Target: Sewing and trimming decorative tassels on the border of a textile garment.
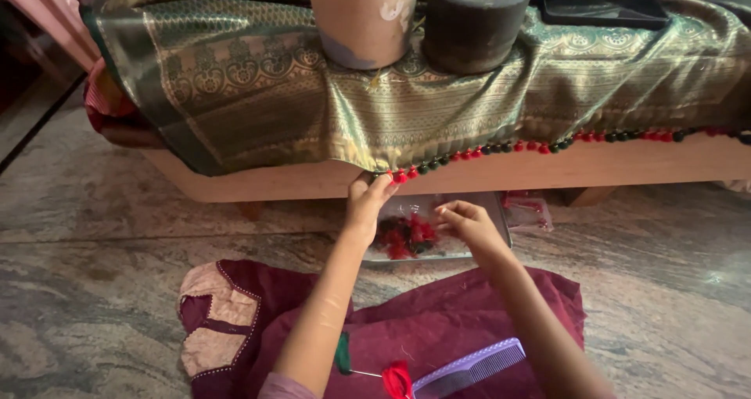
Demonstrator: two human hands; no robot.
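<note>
Head view: left hand point(366, 203) on sari edge point(375, 167)

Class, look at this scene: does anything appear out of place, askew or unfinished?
Yes. The red and green tassel row on the green cloth stops at the left hand; the hem left of it is bare.
</note>
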